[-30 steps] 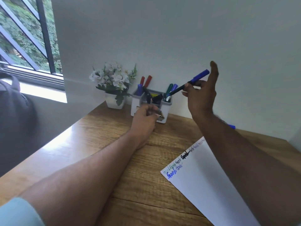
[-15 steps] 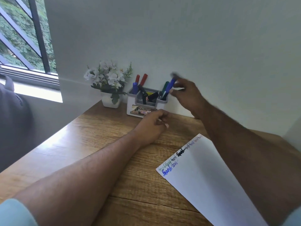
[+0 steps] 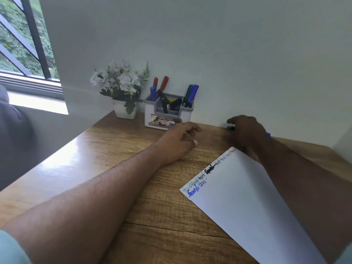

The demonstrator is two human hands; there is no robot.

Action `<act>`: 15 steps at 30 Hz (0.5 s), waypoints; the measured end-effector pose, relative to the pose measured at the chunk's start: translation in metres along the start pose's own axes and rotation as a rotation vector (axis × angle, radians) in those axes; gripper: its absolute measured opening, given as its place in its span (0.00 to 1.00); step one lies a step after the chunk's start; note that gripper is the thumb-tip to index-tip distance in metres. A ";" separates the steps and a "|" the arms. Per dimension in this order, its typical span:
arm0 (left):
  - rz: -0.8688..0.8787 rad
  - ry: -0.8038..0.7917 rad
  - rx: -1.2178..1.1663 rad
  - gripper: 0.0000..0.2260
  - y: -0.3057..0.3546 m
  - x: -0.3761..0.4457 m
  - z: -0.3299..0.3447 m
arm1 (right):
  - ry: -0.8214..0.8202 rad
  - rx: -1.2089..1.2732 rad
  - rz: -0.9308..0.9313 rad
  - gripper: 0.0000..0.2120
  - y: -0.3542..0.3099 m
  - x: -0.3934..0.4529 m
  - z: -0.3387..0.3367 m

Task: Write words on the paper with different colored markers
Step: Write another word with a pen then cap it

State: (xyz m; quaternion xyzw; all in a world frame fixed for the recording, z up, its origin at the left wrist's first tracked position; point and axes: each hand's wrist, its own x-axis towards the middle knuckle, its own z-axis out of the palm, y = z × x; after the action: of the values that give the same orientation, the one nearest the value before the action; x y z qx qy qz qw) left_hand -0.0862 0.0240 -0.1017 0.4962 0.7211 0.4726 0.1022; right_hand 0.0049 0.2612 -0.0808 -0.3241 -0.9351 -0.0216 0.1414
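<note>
Your hands are both far forward on the desk [image 3: 118,187]. Your right hand [image 3: 245,133] lies at the back edge, near the wall, with its fingers curled down over a marker [image 3: 230,128]; only a dark blue-green end shows at the fingertips and a small blue bit behind the wrist, so I cannot tell if the hand already grips it or only covers it. Your left hand [image 3: 180,139] rests loosely curled on the wood, holding nothing, just in front of the marker holder [image 3: 167,116].

I judge that you are between two words: one colour is finished and you are taking the next marker from the desk. The next move asks for a firm pinch on its barrel, taking off the cap if it has one, then bringing the tip to the paper [image 3: 253,202].

This paper lies slanted at your right, partly under your right forearm. Some words in blue, black and green stand along its far edge; the rest is blank.

Red, blue, green and black markers stand in the holder, beside a small white pot of white flowers [image 3: 120,82]. Behind is a plain pale wall, and a window [image 3: 22,48] with dark bars at the left shows greenery.
</note>
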 end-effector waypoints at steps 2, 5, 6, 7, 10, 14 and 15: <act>0.003 -0.001 0.008 0.15 -0.001 -0.001 0.001 | -0.076 -0.191 -0.009 0.17 0.003 -0.002 0.001; 0.011 0.002 0.018 0.15 -0.001 -0.001 0.000 | -0.049 -0.299 -0.108 0.12 0.002 -0.004 -0.003; 0.012 0.003 0.016 0.15 -0.002 0.000 0.000 | -0.033 -0.318 -0.148 0.12 0.003 -0.003 -0.003; 0.010 0.004 0.015 0.15 -0.002 0.000 0.000 | -0.023 -0.331 -0.178 0.12 0.004 -0.001 -0.002; 0.008 -0.005 0.024 0.14 -0.002 0.000 -0.001 | -0.061 -0.218 -0.143 0.12 0.006 0.007 0.001; -0.002 -0.006 0.030 0.13 0.000 0.000 -0.001 | -0.128 -0.010 -0.085 0.10 0.010 0.016 0.001; 0.001 -0.003 0.033 0.12 0.000 0.000 -0.001 | -0.131 -0.005 -0.093 0.10 0.010 0.016 -0.002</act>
State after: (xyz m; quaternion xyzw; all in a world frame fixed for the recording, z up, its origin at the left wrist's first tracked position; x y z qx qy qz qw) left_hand -0.0863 0.0236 -0.1012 0.4989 0.7283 0.4600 0.0950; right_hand -0.0005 0.2780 -0.0754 -0.2814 -0.9564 -0.0094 0.0776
